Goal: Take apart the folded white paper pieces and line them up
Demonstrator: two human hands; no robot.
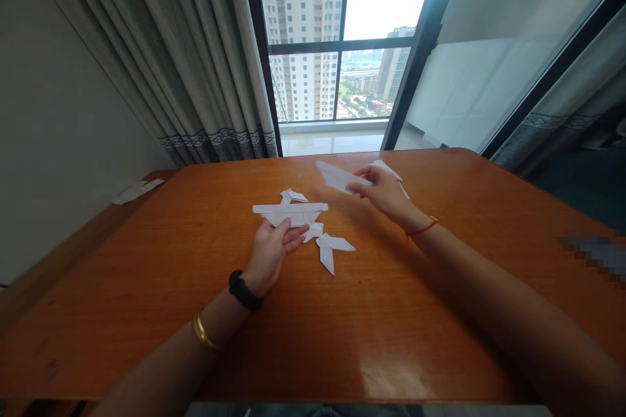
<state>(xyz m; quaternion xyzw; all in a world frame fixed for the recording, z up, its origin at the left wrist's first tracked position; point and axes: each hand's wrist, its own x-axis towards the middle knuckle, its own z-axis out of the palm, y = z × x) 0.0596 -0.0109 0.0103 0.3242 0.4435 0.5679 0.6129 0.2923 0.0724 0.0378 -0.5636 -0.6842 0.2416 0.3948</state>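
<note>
My left hand [274,247] is closed on a folded white paper piece [288,210] with a long straight band along its top edge. Between the thumb and fingers of my right hand [379,189] is another folded white paper [337,176], raised above the table and slightly blurred. Small folded papers lie around my left hand: one [293,196] beyond the held piece, and another [313,230] partly under it. A V-shaped folded paper [332,249] rests to the right of my left fingertips. Behind my right hand lies more white paper [388,169], partly hidden.
The brown wooden table [440,313] stretches under both arms. White papers [137,191] lie at the far left beside the wall. A grey pixelated patch [596,254] covers something at the right edge. Beyond the table are a curtain [195,45] and a window.
</note>
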